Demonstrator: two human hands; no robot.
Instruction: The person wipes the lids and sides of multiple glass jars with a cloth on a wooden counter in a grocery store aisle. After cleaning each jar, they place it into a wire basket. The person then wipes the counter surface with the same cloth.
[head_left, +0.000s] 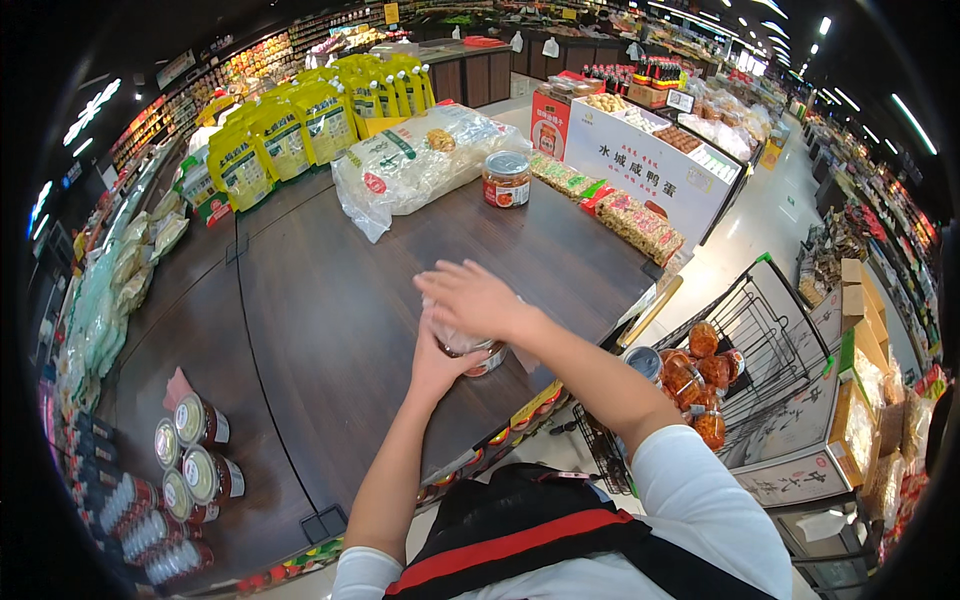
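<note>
A glass jar of reddish food stands on the dark wood-look tabletop in front of me. My left hand is wrapped around its near left side. Over the top of the jar lies my right hand, palm down with fingers extended and slightly blurred. Something whitish and thin, a cloth or plastic film, shows between my right palm and the jar; its edges and the lid are mostly hidden. Farther back stands a similar jar with a silver lid, upright and apart from my hands.
A large clear plastic bag and yellow-green pouches line the back. Several lidded jars stand at left, near a pink cloth. Packaged snacks edge the right side. A shopping cart holds jars beside my right arm.
</note>
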